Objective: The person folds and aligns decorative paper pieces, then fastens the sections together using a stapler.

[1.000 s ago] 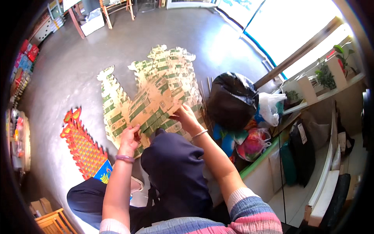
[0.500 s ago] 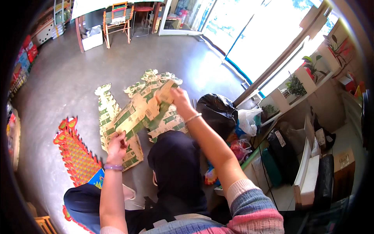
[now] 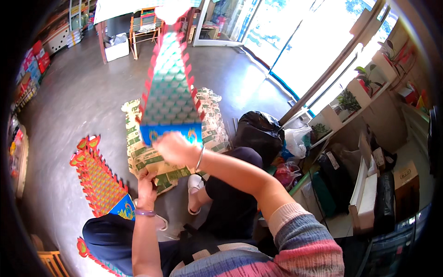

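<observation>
My right hand point(image 3: 177, 150) is closed on the blue lower end of a tapered, green-scaled card cut-out point(image 3: 171, 90) with red spiked edges. The cut-out is raised, its narrow far tip washed out by glare. Under it on the floor lie overlapping tan-and-green printed card cut-outs point(image 3: 211, 115) with jagged edges. My left hand point(image 3: 146, 187) pinches at their near edge; its fingertips are partly hidden. To the left, beside my knee, rests a stack of orange-and-yellow scaled card cut-outs point(image 3: 102, 177) with red edges and a blue end.
A black plastic bag point(image 3: 258, 136) and a white bag point(image 3: 295, 142) stand right of the cut-outs. Boxes and dark cases point(image 3: 333, 173) crowd the right side, below a ledge with potted plants point(image 3: 349, 100). A wooden chair point(image 3: 143, 30) and glass doors point(image 3: 295, 41) are farther off.
Both hands held up a tan-and-green card piece before. Now the right hand has moved left with a piece showing its green-scaled face, and the left hand is low. My right knee has shifted right.
</observation>
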Demonstrator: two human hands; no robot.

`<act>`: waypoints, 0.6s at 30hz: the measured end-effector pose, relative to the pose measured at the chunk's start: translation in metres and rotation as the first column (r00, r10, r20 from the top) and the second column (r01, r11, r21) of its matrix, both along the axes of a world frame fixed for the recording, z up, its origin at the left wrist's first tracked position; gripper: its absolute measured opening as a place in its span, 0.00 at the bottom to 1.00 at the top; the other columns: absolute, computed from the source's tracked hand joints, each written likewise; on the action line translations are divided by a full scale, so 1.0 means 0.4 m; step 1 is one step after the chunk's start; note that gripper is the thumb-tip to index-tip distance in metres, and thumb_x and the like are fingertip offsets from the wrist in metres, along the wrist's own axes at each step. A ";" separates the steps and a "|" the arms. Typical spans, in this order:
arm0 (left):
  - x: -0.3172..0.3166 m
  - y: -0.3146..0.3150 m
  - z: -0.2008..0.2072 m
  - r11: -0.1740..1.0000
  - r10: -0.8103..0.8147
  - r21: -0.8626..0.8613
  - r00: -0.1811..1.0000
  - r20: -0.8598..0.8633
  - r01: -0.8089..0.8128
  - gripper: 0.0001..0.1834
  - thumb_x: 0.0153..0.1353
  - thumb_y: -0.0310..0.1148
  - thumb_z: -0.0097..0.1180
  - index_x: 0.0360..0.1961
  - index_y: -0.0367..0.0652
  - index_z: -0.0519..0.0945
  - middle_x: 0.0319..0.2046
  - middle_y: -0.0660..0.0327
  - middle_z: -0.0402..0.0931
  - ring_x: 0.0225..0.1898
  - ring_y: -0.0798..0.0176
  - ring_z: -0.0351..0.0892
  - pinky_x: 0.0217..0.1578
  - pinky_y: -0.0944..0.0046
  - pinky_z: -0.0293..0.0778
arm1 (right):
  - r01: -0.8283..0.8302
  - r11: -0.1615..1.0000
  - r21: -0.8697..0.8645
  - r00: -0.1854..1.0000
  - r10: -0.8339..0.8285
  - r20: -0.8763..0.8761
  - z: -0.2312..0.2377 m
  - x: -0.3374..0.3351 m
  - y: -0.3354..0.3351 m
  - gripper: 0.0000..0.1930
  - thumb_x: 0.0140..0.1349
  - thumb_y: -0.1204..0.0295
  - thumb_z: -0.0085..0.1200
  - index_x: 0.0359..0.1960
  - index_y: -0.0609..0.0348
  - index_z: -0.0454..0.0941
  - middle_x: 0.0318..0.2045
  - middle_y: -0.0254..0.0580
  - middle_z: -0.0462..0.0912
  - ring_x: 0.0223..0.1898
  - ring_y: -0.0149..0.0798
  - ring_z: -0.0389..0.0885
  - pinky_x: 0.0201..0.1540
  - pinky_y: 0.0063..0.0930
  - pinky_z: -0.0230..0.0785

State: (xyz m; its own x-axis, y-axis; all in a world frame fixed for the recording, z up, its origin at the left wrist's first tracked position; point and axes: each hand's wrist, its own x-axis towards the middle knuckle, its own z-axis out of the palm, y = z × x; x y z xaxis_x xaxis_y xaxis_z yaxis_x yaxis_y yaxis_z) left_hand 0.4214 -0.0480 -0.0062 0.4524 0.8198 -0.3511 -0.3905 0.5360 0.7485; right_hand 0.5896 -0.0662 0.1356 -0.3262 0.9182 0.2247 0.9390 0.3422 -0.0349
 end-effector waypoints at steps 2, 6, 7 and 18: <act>-0.009 -0.001 -0.035 0.993 -0.090 -0.064 0.991 0.097 0.096 0.12 0.53 0.22 0.43 0.38 0.44 0.73 0.35 0.63 0.75 0.37 0.63 0.75 0.35 0.61 0.74 | -0.028 0.996 -0.086 0.998 0.033 0.049 -0.092 -0.031 -0.040 0.07 0.45 0.74 0.48 0.28 0.57 0.74 0.25 0.40 0.77 0.30 0.44 0.77 0.31 0.37 0.69; -0.024 -0.023 0.010 0.957 -0.003 -0.284 0.982 0.189 0.058 0.06 0.56 0.33 0.49 0.34 0.46 0.73 0.33 0.63 0.75 0.35 0.63 0.76 0.32 0.58 0.75 | -0.068 0.994 -0.083 0.975 0.084 0.206 -0.189 -0.086 -0.109 0.10 0.47 0.70 0.50 0.32 0.57 0.74 0.29 0.38 0.77 0.35 0.43 0.76 0.36 0.32 0.68; -0.017 -0.034 0.015 0.957 0.009 -0.287 0.983 0.186 0.045 0.06 0.56 0.33 0.49 0.34 0.46 0.73 0.33 0.63 0.75 0.35 0.63 0.76 0.32 0.58 0.75 | -0.080 0.993 -0.085 0.975 0.096 0.202 -0.200 -0.090 -0.113 0.10 0.47 0.70 0.50 0.32 0.57 0.74 0.29 0.38 0.77 0.35 0.43 0.76 0.36 0.32 0.68; -0.006 0.013 0.145 0.954 -0.002 0.295 0.982 0.188 -0.054 0.18 0.52 0.17 0.53 0.46 0.38 0.69 0.39 0.62 0.75 0.39 0.68 0.74 0.41 0.67 0.72 | 0.482 0.858 0.179 0.876 -0.471 -0.105 -0.051 0.166 -0.085 0.29 0.48 0.50 0.57 0.37 0.69 0.74 0.41 0.58 0.73 0.40 0.50 0.73 0.43 0.39 0.65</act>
